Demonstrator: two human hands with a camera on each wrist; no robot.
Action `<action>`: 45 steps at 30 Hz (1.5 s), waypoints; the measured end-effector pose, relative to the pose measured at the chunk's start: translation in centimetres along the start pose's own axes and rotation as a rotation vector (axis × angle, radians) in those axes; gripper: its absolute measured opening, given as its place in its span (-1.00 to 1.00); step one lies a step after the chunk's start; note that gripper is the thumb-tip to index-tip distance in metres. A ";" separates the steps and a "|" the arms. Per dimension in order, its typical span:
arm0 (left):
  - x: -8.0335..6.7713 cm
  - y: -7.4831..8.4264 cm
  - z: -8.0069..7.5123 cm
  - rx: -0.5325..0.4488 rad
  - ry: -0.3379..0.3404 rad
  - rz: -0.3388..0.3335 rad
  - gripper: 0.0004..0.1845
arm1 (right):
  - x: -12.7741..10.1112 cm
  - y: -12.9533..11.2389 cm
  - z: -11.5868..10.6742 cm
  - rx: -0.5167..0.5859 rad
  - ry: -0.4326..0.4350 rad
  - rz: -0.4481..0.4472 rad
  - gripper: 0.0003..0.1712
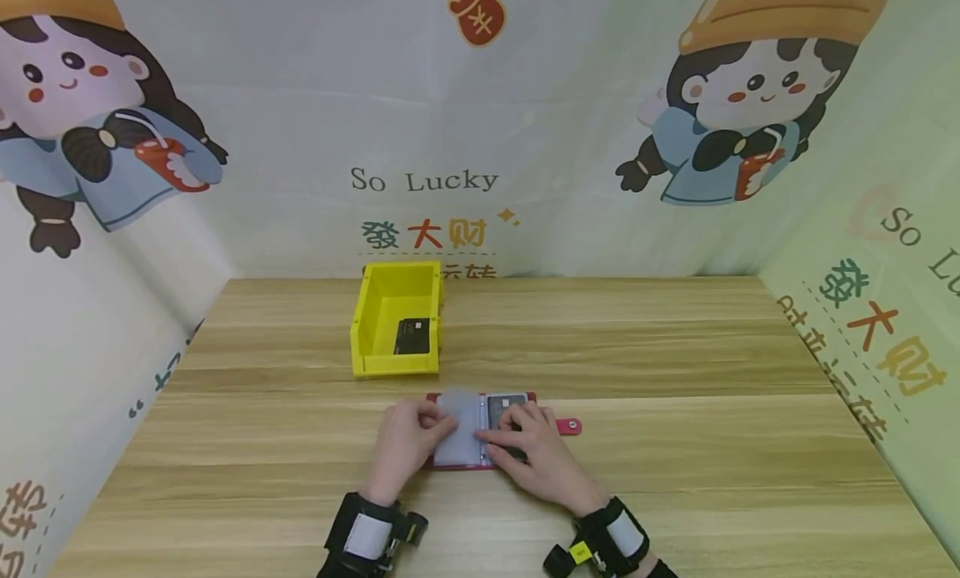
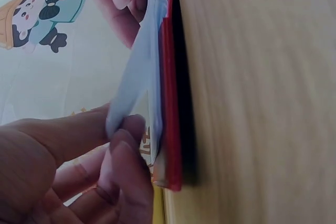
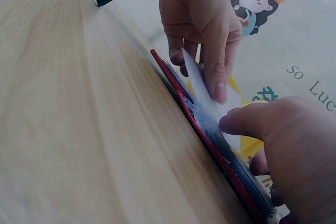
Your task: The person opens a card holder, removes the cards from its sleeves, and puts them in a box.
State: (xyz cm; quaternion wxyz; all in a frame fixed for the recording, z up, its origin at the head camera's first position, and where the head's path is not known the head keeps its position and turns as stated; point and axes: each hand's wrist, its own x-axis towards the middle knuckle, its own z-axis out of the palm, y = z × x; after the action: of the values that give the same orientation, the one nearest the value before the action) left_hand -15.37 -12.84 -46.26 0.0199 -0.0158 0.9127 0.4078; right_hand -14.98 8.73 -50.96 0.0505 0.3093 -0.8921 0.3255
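A red card holder [image 1: 528, 397] lies open on the wooden table, its snap tab [image 1: 571, 426] pointing right. My left hand [image 1: 442, 428] pinches a clear plastic sleeve page [image 1: 457, 403] between thumb and fingers and holds it lifted off the left side. The left wrist view shows that sleeve [image 2: 131, 93] standing away from the red cover [image 2: 170, 103]. My right hand [image 1: 498, 436] presses straight fingers on the holder's right side, over a dark card [image 1: 501, 409]. In the right wrist view, its index finger [image 3: 241, 121] touches the pages beside the sleeve [image 3: 197, 85].
A yellow bin [image 1: 375, 311] stands just behind the holder, with a black card [image 1: 412, 336] lying inside. Printed backdrop walls close in the table at the back and on both sides. Bare wood stretches to the left and right of my hands.
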 end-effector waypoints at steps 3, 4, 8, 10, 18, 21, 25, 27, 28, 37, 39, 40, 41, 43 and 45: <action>-0.1 0.0 -0.1 0.019 -0.001 -0.021 -0.74 | 0.0 0.0 0.0 -0.026 -0.006 -0.009 -0.71; -0.1 0.0 -0.1 0.025 0.000 -0.027 -0.68 | 0.0 0.0 0.0 -0.030 -0.006 -0.011 -0.71; -0.2 0.0 0.0 0.032 0.005 -0.063 -0.42 | 0.0 0.1 0.1 -0.008 0.021 -0.007 -0.71; -0.3 -0.1 0.0 0.033 0.004 -0.074 -0.36 | -0.1 0.1 0.2 0.018 0.074 0.004 -0.72; -0.7 0.3 0.4 0.110 0.032 -0.025 -0.55 | -0.2 0.7 0.1 -0.075 0.355 0.124 -0.64; -0.9 0.8 0.8 0.154 0.051 0.055 -0.78 | -0.5 1.0 -0.2 -0.112 0.321 0.185 -0.56; -1.1 1.3 1.5 0.206 0.069 0.177 -0.92 | -0.8 1.2 -0.6 -0.142 0.237 0.218 -0.47; -1.2 1.5 1.9 0.202 0.053 0.203 -0.93 | -0.8 1.2 -0.7 -0.154 0.206 0.224 -0.43; -1.1 1.6 2.0 0.191 0.041 0.211 -0.94 | -0.8 1.2 -0.8 -0.158 0.195 0.224 -0.42; -1.1 1.5 3.0 0.129 0.010 0.208 -0.70 | -0.9 1.2 -0.7 -0.108 0.151 0.246 -0.38; -1.2 1.5 3.0 0.156 0.004 0.214 -0.62 | -0.9 1.2 -0.7 -0.103 0.148 0.244 -0.37; -1.2 1.5 3.0 0.163 -0.005 0.214 -0.58 | -0.9 1.3 -0.7 -0.103 0.149 0.242 -0.37; -1.2 1.5 2.9 0.165 -0.017 0.212 -0.57 | -0.9 1.3 -0.7 -0.106 0.148 0.242 -0.36; -1.3 1.7 2.9 0.169 -0.045 0.203 -0.55 | -0.8 1.3 -0.7 -0.106 0.146 0.245 -0.34; -1.3 1.8 3.0 0.173 -0.065 0.196 -0.54 | -0.8 1.3 -0.8 -0.103 0.139 0.255 -0.31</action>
State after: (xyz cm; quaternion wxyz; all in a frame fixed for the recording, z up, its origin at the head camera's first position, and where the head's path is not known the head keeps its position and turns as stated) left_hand -14.06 -9.39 -46.81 0.0108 0.0886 0.9404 0.3280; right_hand -15.24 10.43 -51.31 0.0861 0.1671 -0.9341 0.3036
